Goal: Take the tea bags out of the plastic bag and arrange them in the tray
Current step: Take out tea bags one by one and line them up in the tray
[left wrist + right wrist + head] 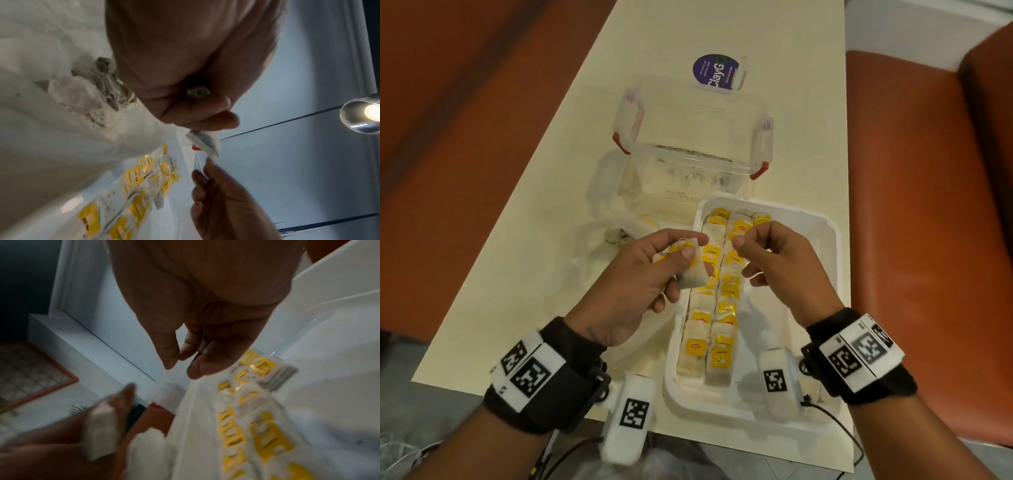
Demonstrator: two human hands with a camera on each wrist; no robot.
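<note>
Left hand: the left hand is gripping a small bunch of tea bags, thumb pressing on top and fingers curling beneath, hovering over the left rim of the tray.
Right hand: the right hand is hanging over the middle of the tray with fingers curled and thumb and forefinger drawn together; a fine thread seems to be running by them, but I cannot tell whether they are pinching it.
Step in hand: judging by the pose, the person is separating one bag from the bunch to lay down next.
Doing it well: pulling the bag by its paper body and not by the string is likely to keep tags from tangling; laying it flat, edge touching the last bag, yellow tag up, is keeping the rows tidy.
Tray: two rows of laid tea bags are running from its near edge to its far edge along the left half; the right half is showing bare white.
Plastic bag: the plastic bag is lying crumpled on the table, just left of the tray.
Surface: a pale table is carrying a clear lidless container with red clips beyond the tray's far edge, and a purple round label behind it.
Room: orange-brown seats are flanking both long edges of the table.
</note>
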